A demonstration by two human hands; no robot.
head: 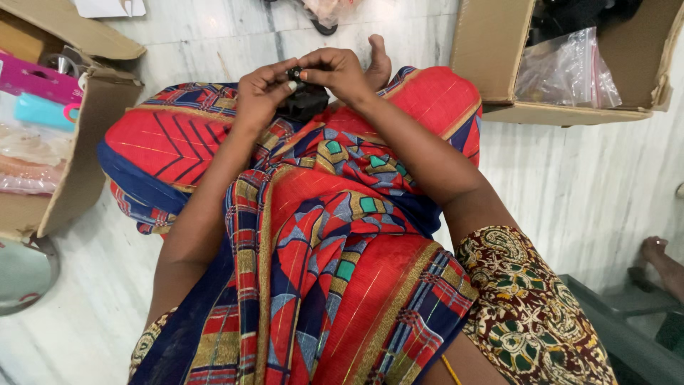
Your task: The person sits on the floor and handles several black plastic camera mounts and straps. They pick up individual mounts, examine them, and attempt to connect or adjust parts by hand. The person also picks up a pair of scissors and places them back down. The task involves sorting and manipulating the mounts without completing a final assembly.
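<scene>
Left hand: grip pinched shut on the small black object; thumb and fingertips are pressed to its left side.
Right hand: grip closed on the top of the same object, fingertips curled over it, touching the left fingertips.
Small black object: held between both hands above the lap, at 12 o'clock from the knees; kind cannot be told, mostly hidden by fingers.
Lap: covered by red and blue patterned cloth with gold stripes.
Foot: seen just behind the hands, resting on the floor, pale marble.
Box at 2 o'clock: open brown cardboard box, holding a clear plastic bag, crumpled.
Box at 9 o'clock: open brown cardboard box; a pink packet and a turquoise item are seen inside, over clear wrapped packets.
Round metal item: at 8 o'clock on the floor, partly cut off.
Other person: a foot is seen at 4 o'clock, right edge.
</scene>
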